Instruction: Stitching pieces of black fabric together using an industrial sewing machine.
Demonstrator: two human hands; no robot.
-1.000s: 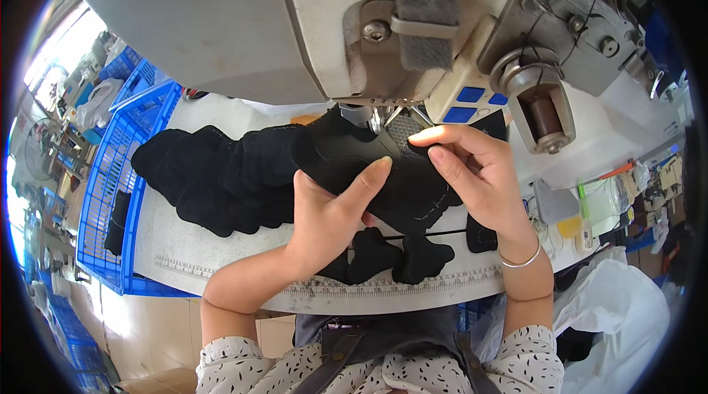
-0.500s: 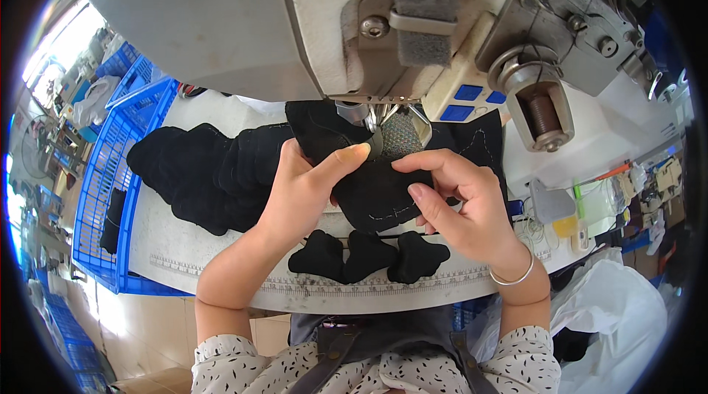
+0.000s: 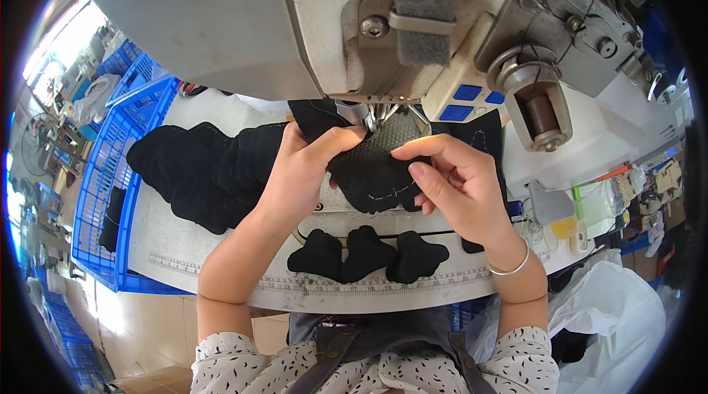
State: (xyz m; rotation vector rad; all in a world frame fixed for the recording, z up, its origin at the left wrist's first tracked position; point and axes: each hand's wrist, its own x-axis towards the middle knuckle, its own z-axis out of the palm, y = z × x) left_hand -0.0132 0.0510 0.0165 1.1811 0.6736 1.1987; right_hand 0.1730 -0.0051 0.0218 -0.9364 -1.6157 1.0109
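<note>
A black fabric piece (image 3: 372, 180) with a pale stitched line near its front edge lies under the presser foot (image 3: 377, 115) of a sewing machine. A dark grey mesh-like patch (image 3: 394, 128) shows beside the foot. My left hand (image 3: 306, 169) grips the fabric's left side, its thumb pressed down close to the foot; its other fingers are mostly hidden beneath. On the right side, my right hand (image 3: 464, 191) holds the fabric's edge between curled fingers and thumb, index fingertip on top. Just in front of the fabric lie three small black padded-looking pieces (image 3: 366, 255).
A row of overlapping black pieces (image 3: 214, 176) lies at left, beside a blue plastic crate (image 3: 125, 195). The machine head (image 3: 206, 18) overhangs the far side, with a brown thread bobbin (image 3: 542, 113) at right. A ruler strip (image 3: 354, 289) follows the table's front edge. White plastic bags (image 3: 612, 313) sit lower right.
The black fabric has slid away from me under the presser foot, its front edge now farther back. My left thumb has moved up toward the foot. My right hand has barely shifted.
</note>
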